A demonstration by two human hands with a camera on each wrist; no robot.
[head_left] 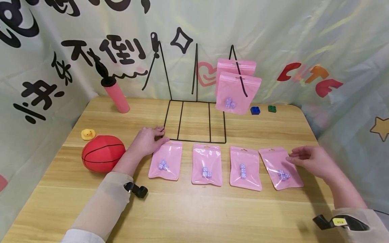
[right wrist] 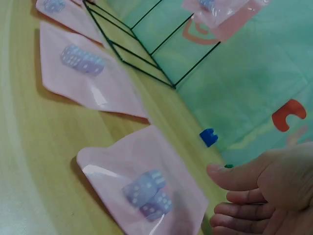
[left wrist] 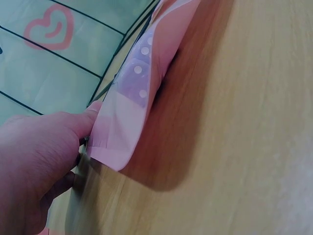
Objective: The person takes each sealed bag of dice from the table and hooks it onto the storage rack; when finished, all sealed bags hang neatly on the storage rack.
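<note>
My left hand (head_left: 147, 140) is at the front left corner of a black wire rack (head_left: 194, 140), fingers over its side wire and thumb by the front wire. Right at that thumb lies the top edge of the leftmost pink pouch (head_left: 156, 170); its raised edge shows in the left wrist view. To the right lie more pink pouches (head_left: 206, 160), (head_left: 243, 158), each with lilac dice showing through. My right hand (head_left: 316, 160) hovers with loose fingers beside the rightmost pouch (head_left: 275, 160), thumb overlapping its edge. Between thumb and fingers it holds nothing.
Two pink pouches (head_left: 240, 89) hang on the rack's right hook. Behind it sit a blue block (head_left: 255, 110) and a green block (head_left: 271, 108). At left stand a red ball (head_left: 103, 153), a yellow duck (head_left: 88, 134) and a pink cylinder with black top (head_left: 117, 98).
</note>
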